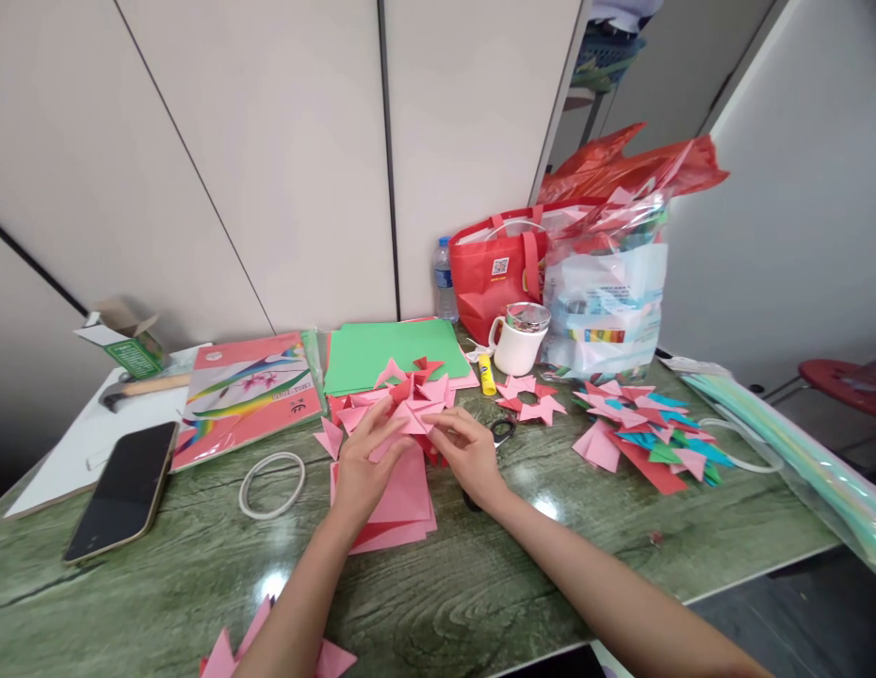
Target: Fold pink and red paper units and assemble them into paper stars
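Observation:
In the middle of the head view both my hands are closed on a pink folded paper piece (412, 417). My left hand (364, 463) pinches its left side, and my right hand (472, 460) grips the right side with the fingertips. Behind the fingers lies a heap of pink and red folded paper pieces (434, 388), which partly blends with the held one. Under my hands is a stack of pink paper sheets (399, 504). Black-handled scissors (504, 430) lie partly hidden beside my right hand.
Around the green table (438, 612) are a phone (123, 490), a white ring (272, 485), a hammer (148, 386), green paper (396, 353), a glue stick (487, 375), a white mug (519, 344) and a paper ring (529, 399). Colourful folded pieces (650, 428) lie at right.

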A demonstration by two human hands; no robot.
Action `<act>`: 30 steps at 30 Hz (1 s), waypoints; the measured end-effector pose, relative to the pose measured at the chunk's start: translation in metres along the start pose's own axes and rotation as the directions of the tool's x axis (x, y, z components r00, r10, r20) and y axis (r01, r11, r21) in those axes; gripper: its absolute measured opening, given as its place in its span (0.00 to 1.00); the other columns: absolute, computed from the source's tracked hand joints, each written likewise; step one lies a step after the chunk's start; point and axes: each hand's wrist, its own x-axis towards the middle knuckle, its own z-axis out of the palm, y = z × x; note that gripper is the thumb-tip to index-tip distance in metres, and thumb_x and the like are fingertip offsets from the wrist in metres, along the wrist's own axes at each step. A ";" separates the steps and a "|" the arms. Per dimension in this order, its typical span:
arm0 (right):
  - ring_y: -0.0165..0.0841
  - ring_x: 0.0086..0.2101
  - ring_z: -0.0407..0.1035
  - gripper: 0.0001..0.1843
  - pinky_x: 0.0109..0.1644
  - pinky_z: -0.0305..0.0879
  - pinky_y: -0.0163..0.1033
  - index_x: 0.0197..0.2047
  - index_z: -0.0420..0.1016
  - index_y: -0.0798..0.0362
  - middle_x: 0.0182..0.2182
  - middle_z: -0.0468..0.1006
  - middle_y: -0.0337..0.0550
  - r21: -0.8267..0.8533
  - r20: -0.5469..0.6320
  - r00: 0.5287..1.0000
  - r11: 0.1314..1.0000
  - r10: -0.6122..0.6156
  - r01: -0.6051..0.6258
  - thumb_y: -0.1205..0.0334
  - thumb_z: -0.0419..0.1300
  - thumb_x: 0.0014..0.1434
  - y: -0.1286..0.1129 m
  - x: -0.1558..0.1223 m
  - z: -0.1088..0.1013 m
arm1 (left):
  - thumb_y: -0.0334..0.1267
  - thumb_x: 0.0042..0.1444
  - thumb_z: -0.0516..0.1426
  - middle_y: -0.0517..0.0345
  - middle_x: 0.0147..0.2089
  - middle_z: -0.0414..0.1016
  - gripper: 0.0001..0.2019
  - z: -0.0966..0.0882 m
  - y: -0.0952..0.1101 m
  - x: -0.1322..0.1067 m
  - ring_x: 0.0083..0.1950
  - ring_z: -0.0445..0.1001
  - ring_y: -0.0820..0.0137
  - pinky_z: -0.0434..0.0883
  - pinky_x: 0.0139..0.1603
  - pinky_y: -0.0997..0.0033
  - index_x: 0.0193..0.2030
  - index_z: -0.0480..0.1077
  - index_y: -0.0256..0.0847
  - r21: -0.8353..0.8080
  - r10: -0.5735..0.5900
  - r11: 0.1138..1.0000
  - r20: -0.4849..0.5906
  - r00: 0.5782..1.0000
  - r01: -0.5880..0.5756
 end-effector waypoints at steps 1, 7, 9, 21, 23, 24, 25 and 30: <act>0.28 0.26 0.63 0.08 0.26 0.63 0.34 0.37 0.79 0.48 0.30 0.67 0.41 -0.035 -0.017 1.000 0.999 -0.019 0.019 0.62 0.60 0.53 -0.001 0.000 0.000 | 0.37 0.52 0.58 0.52 0.57 0.68 0.12 0.000 0.000 0.000 0.58 0.65 0.61 0.62 0.58 0.57 0.44 0.75 0.48 0.024 0.036 0.999 0.016 0.999 -0.036; 0.34 0.36 0.66 0.06 0.36 0.65 0.39 0.35 0.79 0.46 0.33 0.70 0.44 -0.220 0.001 0.984 0.960 -0.179 0.175 0.62 0.60 0.54 -0.006 0.001 -0.002 | 0.35 0.52 0.58 0.52 0.40 0.74 0.07 0.000 0.002 0.002 0.46 0.69 0.62 0.66 0.49 0.59 0.36 0.78 0.47 0.146 0.218 0.967 -0.042 0.975 -0.210; 0.36 0.37 0.67 0.06 0.42 0.65 0.43 0.35 0.79 0.46 0.32 0.74 0.44 -0.258 0.023 0.973 0.939 -0.231 0.229 0.63 0.59 0.55 -0.007 0.001 -0.003 | 0.36 0.52 0.58 0.53 0.35 0.73 0.07 0.000 0.004 0.001 0.41 0.69 0.64 0.67 0.43 0.62 0.36 0.78 0.46 0.160 0.196 0.969 -0.045 0.980 -0.186; 0.32 0.27 0.69 0.09 0.30 0.64 0.35 0.36 0.76 0.53 0.29 0.78 0.43 -0.295 0.111 0.991 0.950 -0.073 0.103 0.61 0.56 0.56 -0.005 0.001 -0.003 | 0.43 0.47 0.61 0.53 0.38 0.80 0.12 -0.006 0.001 0.004 0.41 0.74 0.60 0.69 0.44 0.63 0.37 0.78 0.41 -0.164 -0.302 0.941 -0.016 0.953 0.296; 0.30 0.25 0.68 0.09 0.28 0.63 0.34 0.36 0.75 0.54 0.27 0.77 0.41 -0.227 0.133 0.991 0.973 0.000 0.030 0.62 0.56 0.55 -0.006 0.002 -0.002 | 0.43 0.47 0.60 0.51 0.41 0.79 0.15 -0.008 -0.001 0.005 0.42 0.74 0.60 0.70 0.41 0.65 0.42 0.77 0.40 -0.224 -0.355 0.903 0.086 0.931 0.366; 0.30 0.25 0.68 0.09 0.27 0.63 0.33 0.37 0.75 0.54 0.27 0.77 0.41 -0.187 0.142 0.989 0.982 0.032 -0.005 0.62 0.55 0.55 -0.006 0.002 -0.002 | 0.43 0.48 0.60 0.50 0.41 0.79 0.17 -0.009 -0.001 0.005 0.41 0.74 0.60 0.70 0.39 0.66 0.44 0.76 0.40 -0.263 -0.374 0.879 0.140 0.917 0.398; 0.30 0.25 0.68 0.09 0.27 0.63 0.33 0.38 0.74 0.54 0.27 0.76 0.41 -0.147 0.149 0.987 0.988 0.059 -0.037 0.62 0.55 0.55 -0.006 0.003 -0.002 | 0.42 0.47 0.60 0.49 0.41 0.79 0.18 -0.009 -0.001 0.005 0.40 0.74 0.61 0.70 0.37 0.67 0.46 0.75 0.40 -0.303 -0.387 0.852 0.185 0.903 0.427; 0.31 0.28 0.69 0.10 0.28 0.64 0.33 0.37 0.76 0.52 0.31 0.78 0.41 -0.037 0.138 0.985 0.994 0.106 -0.102 0.61 0.54 0.54 -0.004 0.005 -0.001 | 0.38 0.46 0.60 0.53 0.32 0.79 0.15 -0.010 0.003 0.004 0.31 0.71 0.69 0.65 0.29 0.74 0.43 0.77 0.40 -0.374 -0.419 0.798 0.221 0.881 0.473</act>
